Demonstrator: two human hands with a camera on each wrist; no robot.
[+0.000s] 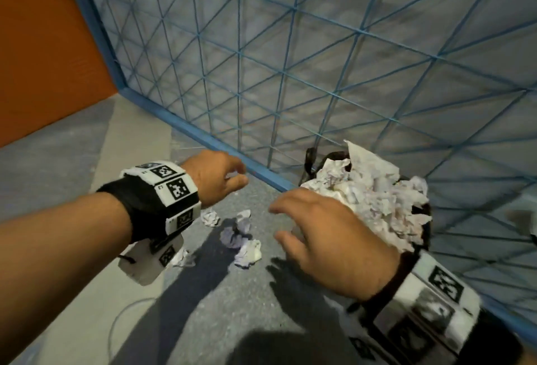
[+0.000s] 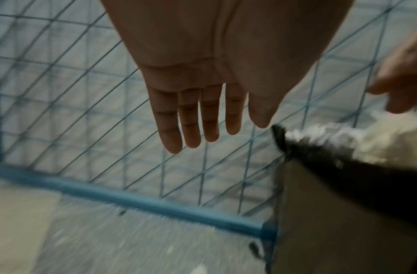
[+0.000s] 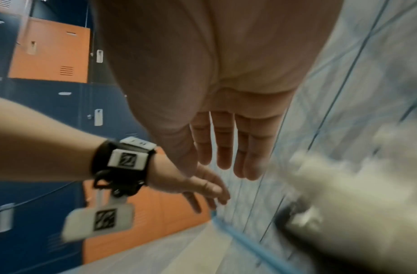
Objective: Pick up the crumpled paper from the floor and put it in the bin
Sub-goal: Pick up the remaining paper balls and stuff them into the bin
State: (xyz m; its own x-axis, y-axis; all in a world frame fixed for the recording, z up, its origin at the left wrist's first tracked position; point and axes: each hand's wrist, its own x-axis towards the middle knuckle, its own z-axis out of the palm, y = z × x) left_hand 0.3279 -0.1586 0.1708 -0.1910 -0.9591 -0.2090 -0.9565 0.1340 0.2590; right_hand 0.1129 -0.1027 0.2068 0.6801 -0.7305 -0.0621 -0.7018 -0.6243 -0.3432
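Several crumpled paper balls lie on the grey floor between my two hands. To their right stands the bin, dark-lined and heaped with crumpled paper; the same bin fills the right of the left wrist view, and its paper blurs the right wrist view. My left hand hovers above the floor papers with straight, relaxed fingers and holds nothing. My right hand hangs at the bin's left edge, fingers spread and empty.
A blue wire-mesh panel with a blue bottom rail stands right behind the bin and papers. Orange and blue lockers stand on the left. A thin cable loops on the floor near me.
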